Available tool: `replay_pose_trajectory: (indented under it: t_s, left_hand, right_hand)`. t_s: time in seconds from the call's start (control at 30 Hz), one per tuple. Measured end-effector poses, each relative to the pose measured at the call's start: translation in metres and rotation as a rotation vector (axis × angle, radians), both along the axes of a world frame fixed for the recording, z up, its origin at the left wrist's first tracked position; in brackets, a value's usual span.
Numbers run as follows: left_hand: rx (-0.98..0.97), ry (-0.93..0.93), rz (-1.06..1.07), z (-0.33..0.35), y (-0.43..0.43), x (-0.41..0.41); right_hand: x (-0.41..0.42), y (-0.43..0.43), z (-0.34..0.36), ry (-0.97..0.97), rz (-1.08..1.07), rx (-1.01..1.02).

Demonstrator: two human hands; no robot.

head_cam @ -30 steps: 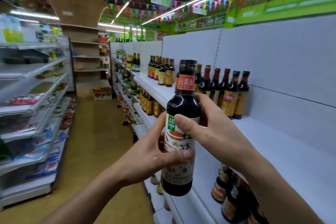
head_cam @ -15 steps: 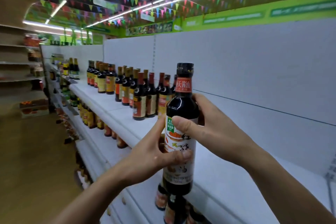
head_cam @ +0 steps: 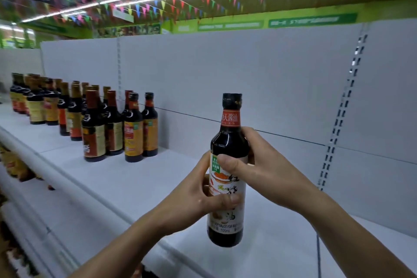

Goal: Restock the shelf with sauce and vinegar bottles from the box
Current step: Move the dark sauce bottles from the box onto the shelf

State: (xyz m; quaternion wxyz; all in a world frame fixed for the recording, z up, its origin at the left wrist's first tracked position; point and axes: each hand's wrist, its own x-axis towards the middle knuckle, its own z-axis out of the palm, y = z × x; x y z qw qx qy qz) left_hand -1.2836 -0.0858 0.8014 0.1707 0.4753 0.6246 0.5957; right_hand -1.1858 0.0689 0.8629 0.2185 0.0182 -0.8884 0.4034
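While both hands grip it, the soy sauce bottle (head_cam: 228, 165) stands upright in the air above the front edge of the white shelf (head_cam: 126, 178), not touching it. Left hand (head_cam: 194, 198) clamped on the lower label, thumb across the front. Right hand (head_cam: 259, 169) clamped at the shoulder, thumb on the label top. Shelved bottles (head_cam: 94, 119) stand in rows toward the shelf's left end, well apart from the held one.

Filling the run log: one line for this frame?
hands: left, right both on soy sauce bottle | upright, above shelf | not yet placed
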Motion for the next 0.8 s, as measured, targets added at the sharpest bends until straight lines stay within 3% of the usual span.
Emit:
replay_pose_trajectory:
  t_s: [0.8]
  left_hand:
    - [-0.076, -0.014, -0.518, -0.033, 0.133, -0.031]
  right_hand:
    - [0.030, 0.060, -0.043, 0.004, -0.530, -0.056]
